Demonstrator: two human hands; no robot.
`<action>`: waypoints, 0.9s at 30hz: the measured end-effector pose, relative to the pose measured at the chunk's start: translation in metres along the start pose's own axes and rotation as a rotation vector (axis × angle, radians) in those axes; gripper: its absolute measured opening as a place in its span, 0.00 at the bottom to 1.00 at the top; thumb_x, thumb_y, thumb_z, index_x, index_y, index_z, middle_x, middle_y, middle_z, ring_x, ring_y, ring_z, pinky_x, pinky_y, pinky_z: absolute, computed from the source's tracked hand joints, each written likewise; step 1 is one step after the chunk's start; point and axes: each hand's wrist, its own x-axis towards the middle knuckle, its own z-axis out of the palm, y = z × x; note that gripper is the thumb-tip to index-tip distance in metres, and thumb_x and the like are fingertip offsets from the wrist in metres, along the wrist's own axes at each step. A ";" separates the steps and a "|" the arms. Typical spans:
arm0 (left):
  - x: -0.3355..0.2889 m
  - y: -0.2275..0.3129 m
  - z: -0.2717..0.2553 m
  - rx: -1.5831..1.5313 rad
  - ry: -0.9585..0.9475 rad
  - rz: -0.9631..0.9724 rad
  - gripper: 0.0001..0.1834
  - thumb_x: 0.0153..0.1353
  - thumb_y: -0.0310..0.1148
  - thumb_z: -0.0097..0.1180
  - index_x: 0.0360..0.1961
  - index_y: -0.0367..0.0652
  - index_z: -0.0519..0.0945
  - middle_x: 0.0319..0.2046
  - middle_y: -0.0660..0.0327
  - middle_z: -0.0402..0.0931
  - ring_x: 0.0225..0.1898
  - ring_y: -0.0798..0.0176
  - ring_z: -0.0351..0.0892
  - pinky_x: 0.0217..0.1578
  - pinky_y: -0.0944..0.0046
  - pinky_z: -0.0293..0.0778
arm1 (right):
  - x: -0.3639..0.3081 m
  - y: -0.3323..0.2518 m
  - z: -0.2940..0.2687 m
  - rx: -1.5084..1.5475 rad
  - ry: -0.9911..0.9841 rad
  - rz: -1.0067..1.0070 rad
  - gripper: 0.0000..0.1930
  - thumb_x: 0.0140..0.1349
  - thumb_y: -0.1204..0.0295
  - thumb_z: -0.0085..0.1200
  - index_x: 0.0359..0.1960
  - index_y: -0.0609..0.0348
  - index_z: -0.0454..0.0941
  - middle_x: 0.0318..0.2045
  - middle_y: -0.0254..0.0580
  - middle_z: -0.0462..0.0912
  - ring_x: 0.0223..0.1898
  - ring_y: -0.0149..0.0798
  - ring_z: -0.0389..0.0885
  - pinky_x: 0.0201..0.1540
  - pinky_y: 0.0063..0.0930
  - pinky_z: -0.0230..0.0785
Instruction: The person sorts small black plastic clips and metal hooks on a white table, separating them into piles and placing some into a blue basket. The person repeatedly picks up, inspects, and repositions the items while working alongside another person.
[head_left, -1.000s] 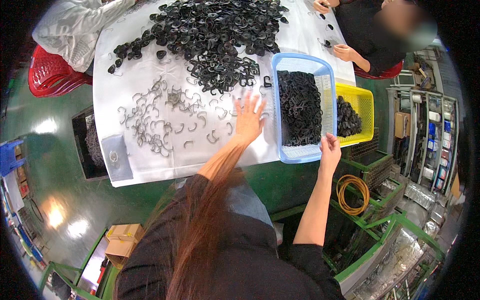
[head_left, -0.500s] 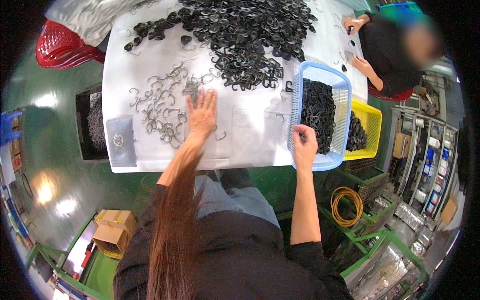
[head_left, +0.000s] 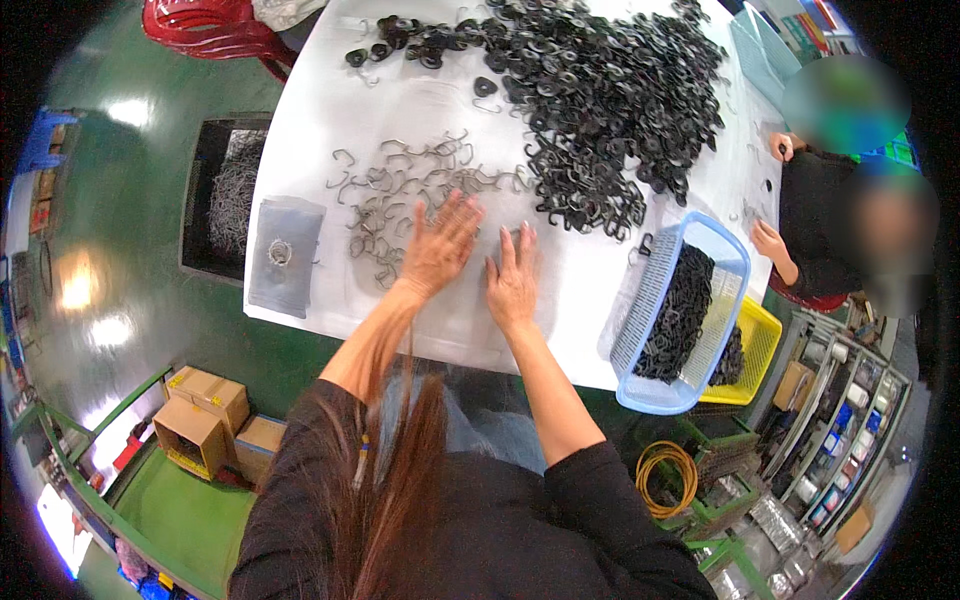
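Bent metal hooks (head_left: 375,215) lie loosely scattered on the white tabletop. At their right edge rests my left hand (head_left: 438,248), open, palm down, its fingertips over some of them. Beside it, to the right, my right hand (head_left: 514,280) is also open, fingers stretched out toward the far side and nothing seen in it. Beyond my fingers spreads a big heap of black ring-shaped and hook-shaped pieces (head_left: 620,90). Its near edge comes close to the loose hooks. Whatever lies under my palms is hidden.
A blue basket (head_left: 640,325) of black pieces stands at the table's right edge, with a yellow basket (head_left: 768,345) beside it. A grey plastic sheet (head_left: 285,285) lies front left. A dark bin (head_left: 212,250) of metal pieces stands left. A co-worker's hand (head_left: 768,243) is across the right side.
My right hand has left the blue basket and come left onto the table beside my left hand. The left hand stays by the metal hooks. The whole view has turned.
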 end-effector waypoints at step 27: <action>0.021 -0.098 -0.054 -0.674 0.080 -0.425 0.19 0.64 0.36 0.40 0.54 0.43 0.70 0.53 0.51 0.69 0.59 0.49 0.62 0.61 0.52 0.52 | 0.073 -0.127 0.051 0.425 -0.128 -0.574 0.28 0.48 0.72 0.53 0.55 0.58 0.66 0.57 0.48 0.65 0.63 0.45 0.57 0.66 0.43 0.45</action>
